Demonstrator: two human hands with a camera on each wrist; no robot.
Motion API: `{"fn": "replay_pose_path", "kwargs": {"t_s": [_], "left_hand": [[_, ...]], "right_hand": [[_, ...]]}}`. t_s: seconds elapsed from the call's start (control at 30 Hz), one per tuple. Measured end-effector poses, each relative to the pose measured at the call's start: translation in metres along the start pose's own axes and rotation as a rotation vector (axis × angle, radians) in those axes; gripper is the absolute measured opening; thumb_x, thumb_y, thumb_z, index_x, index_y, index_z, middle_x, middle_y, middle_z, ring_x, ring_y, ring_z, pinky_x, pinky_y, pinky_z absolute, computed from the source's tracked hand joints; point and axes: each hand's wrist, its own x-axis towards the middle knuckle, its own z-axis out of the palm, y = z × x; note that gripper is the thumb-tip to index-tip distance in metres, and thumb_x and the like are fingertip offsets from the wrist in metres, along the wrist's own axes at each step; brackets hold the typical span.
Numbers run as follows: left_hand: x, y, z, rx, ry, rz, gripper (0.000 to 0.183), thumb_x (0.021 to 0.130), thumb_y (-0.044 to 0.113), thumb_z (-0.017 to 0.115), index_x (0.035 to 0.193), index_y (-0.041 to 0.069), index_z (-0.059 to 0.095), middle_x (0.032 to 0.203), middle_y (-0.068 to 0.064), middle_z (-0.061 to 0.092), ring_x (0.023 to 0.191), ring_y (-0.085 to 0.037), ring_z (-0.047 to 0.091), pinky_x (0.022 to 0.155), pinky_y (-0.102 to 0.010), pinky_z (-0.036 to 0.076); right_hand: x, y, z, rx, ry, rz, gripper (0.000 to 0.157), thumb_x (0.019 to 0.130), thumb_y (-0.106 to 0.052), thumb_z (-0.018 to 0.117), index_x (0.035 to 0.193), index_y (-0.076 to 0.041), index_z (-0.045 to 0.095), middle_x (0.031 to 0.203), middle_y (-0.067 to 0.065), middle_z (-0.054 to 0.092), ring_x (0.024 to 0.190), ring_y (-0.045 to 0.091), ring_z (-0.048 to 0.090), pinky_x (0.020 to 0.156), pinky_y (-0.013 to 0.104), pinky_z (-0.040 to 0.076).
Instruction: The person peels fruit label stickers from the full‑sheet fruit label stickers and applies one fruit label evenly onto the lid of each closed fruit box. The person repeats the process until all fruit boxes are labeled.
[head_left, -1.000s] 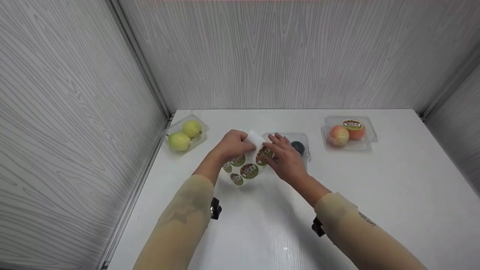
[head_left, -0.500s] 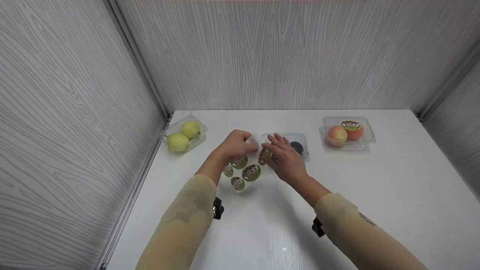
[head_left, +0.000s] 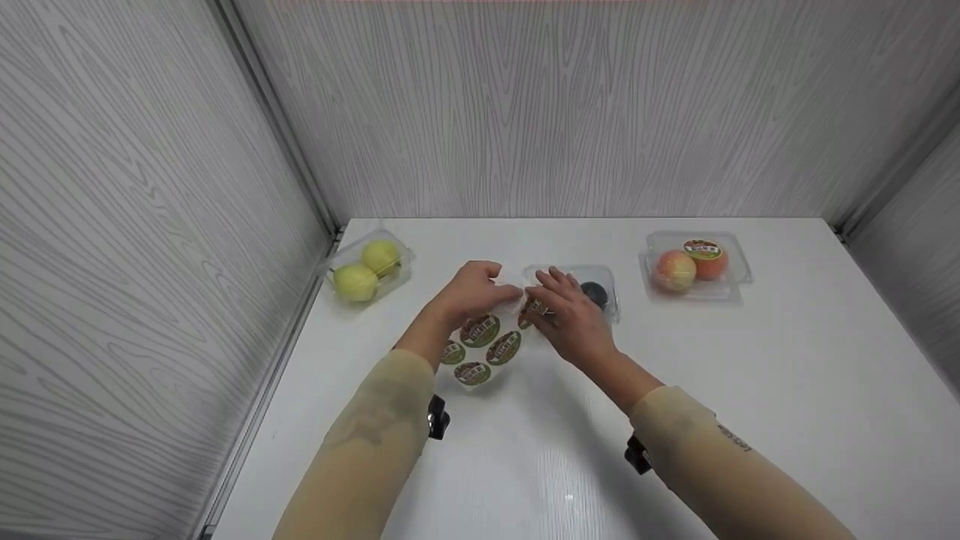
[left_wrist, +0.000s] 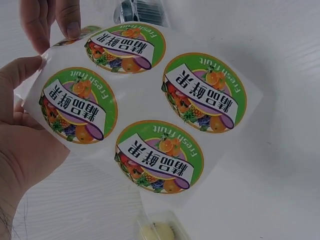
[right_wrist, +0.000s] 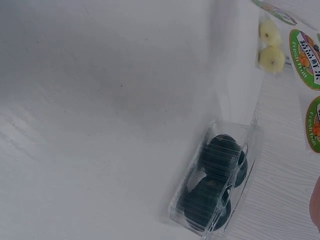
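"Sticker sheet (left_wrist: 137, 97): position and hold?"

"Above the table (head_left: 750, 412), near the clear box (right_wrist: 230, 129) of dark fruit (right_wrist: 215, 157). Our left hand (head_left: 471, 294) pinches its edge; our right hand (head_left: 574, 315), fingers bent, pinches a sticker (left_wrist: 87, 33)."

"Hazards?"

"Uneven pulling could tear or crease that sticker, we judge; a slack left pinch could drop the sheet."

Smooth sticker sheet (left_wrist: 140, 95) with a glossy, paper-like face, clear fruit boxes (right_wrist: 239, 131) of thin, shiny plastic, smooth counter (head_left: 787, 375) with a soft sheen, matt, wood-grained wall panels (head_left: 510, 112), matt, cloth-looking sleeves (head_left: 360, 442), metal-looking corner strip (head_left: 277, 112)
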Motion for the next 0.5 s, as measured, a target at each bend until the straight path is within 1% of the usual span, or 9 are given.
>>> {"fn": "replay_pose_path", "kwargs": {"t_s": [0.1, 0.23, 0.33, 0.5], "left_hand": [[-0.0002, 0.0003, 0.0013, -0.036, -0.006, 0.01, 0.026, 0.099, 0.019, 0.072, 0.117, 0.0, 0.073, 0.097, -0.006, 0.075, 0.077, -0.012, 0.067, 0.071, -0.025, 0.055], [-0.0001, -0.0001, 0.003, -0.056, -0.01, 0.044, 0.023, 0.097, 0.014, 0.07, 0.113, -0.002, 0.075, 0.098, -0.007, 0.074, 0.078, -0.013, 0.066, 0.072, -0.026, 0.055], [-0.0002, -0.0009, 0.0038, -0.046, -0.012, 0.061, 0.022, 0.096, 0.011, 0.068, 0.111, -0.002, 0.076, 0.097, -0.008, 0.074, 0.078, -0.015, 0.066, 0.072, -0.028, 0.056], [-0.001, -0.0013, 0.0046, -0.014, -0.017, 0.06, 0.02, 0.096, 0.011, 0.067, 0.11, -0.001, 0.076, 0.099, -0.009, 0.073, 0.08, -0.017, 0.066, 0.073, -0.03, 0.057]], "right_hand": [[-0.0003, 0.0009, -0.0014, -0.002, 0.009, -0.008, 0.042, 0.091, -0.013, 0.085, 0.131, -0.004, 0.072, 0.148, 0.019, 0.062, 0.145, 0.039, 0.05, 0.122, 0.055, 0.033], [-0.001, 0.0016, -0.0028, -0.007, 0.013, -0.009, 0.043, 0.092, -0.013, 0.084, 0.131, -0.003, 0.071, 0.148, 0.019, 0.062, 0.144, 0.04, 0.051, 0.122, 0.055, 0.033], [-0.0014, 0.0017, -0.0028, -0.007, 0.009, -0.007, 0.042, 0.092, -0.014, 0.084, 0.131, -0.003, 0.071, 0.148, 0.02, 0.061, 0.144, 0.04, 0.05, 0.122, 0.054, 0.033], [-0.0015, 0.0031, -0.0012, -0.016, -0.002, 0.002, 0.04, 0.093, -0.016, 0.084, 0.129, -0.003, 0.072, 0.149, 0.019, 0.061, 0.146, 0.038, 0.049, 0.123, 0.052, 0.032]]}}
